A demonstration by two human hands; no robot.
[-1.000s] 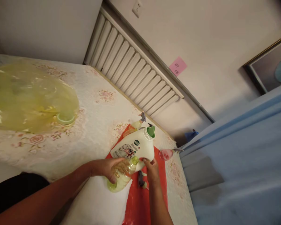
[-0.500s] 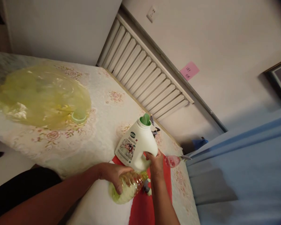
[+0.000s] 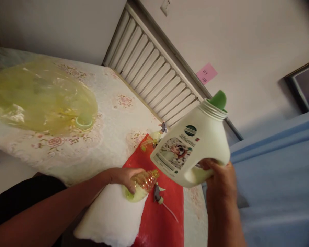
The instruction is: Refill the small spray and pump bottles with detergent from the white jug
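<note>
The right hand (image 3: 219, 176) grips the handle of a white detergent jug (image 3: 193, 147), held above the red sheet (image 3: 159, 219) — long axis tilted, green spout pointing between 1 and 2 o'clock. At its 9 o'clock the left hand (image 3: 121, 176) clasps a clear bottle (image 3: 143, 181) — neck toward 2 o'clock.

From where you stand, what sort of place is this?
Most likely a bedroom in a home: a flower-patterned bed, a white pillow and a radiator beside it. The left hand holds a bottle, the right hand a jug.
</note>
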